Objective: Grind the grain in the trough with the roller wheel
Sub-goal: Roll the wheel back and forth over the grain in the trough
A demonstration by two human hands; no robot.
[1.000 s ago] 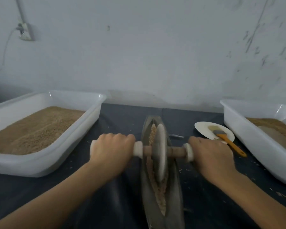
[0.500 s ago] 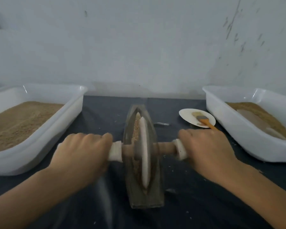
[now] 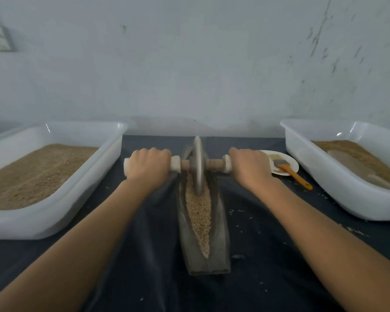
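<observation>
We now have the roller wheel (image 3: 197, 164) pushed to the trough's (image 3: 220, 224) far end, baring the grain (image 3: 199, 212) nearer us. Our left hand (image 3: 148, 168) and right hand (image 3: 250, 167) stay wrapped around its handles.

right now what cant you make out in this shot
All in the head view:
- Handle ends of the roller wheel: wrapped by the left hand and right hand.
- Far end of the trough: behind the wheel.
- Right tub: cut off by the frame edge; pale items in it unclear.
- Brush bristles on the plate: partly behind the right hand.
</observation>
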